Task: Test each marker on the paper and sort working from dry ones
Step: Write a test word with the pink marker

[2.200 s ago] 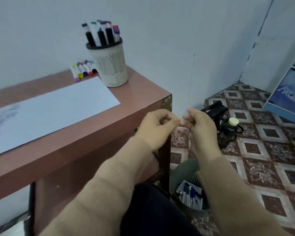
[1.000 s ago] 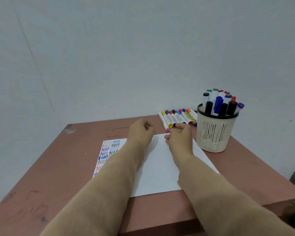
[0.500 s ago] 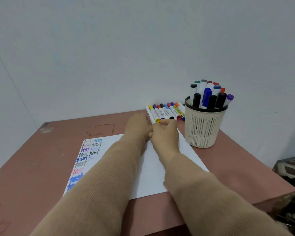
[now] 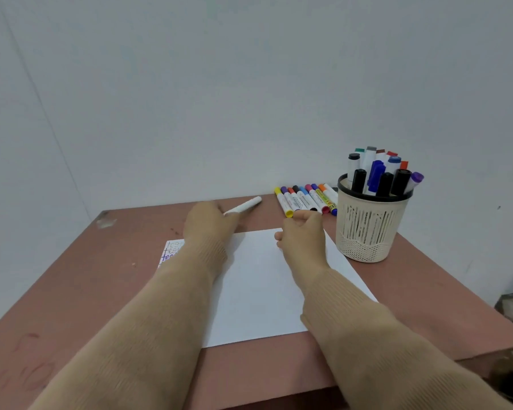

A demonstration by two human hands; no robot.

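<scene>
Status: mid-task, testing underway.

- The white sheet of paper [image 4: 264,291] lies flat on the reddish-brown bench [image 4: 101,276]. Coloured "test" scribbles [image 4: 171,250] sit at its left edge, so several markers look already tried. Most of the sheet is blank.
- The left hand [image 4: 211,223] grips a white-barrelled marker [image 4: 245,206], which sticks out up and right over the bench, just beyond the paper's far edge and not on it. Its test stroke is not yet made, by my read.
- The right hand [image 4: 302,232] is over the paper's far right corner with fingers curled, just beside the near ends of the row of capped markers [image 4: 302,199]. Cannot tell if it is pinching something, such as a cap, or holding nothing.
- The row lies flat by the wall, roughly 8 or 9 pieces. It looks like 1 sorted group.
- The cream perforated plastic cup [image 4: 367,232] holds the upright markers [image 4: 376,173], 10 or more. Probably untested stock or the other group; I can't say which.

Hidden/unclear:
- The beige left sleeve [image 4: 160,306] covers most of the scribbles, so no count is possible.
- The left fingers sit behind the back of the hand.
- The held marker's colour is unreadable, as is whether it is capped.
- Nothing marks either group as dry or working.
</scene>
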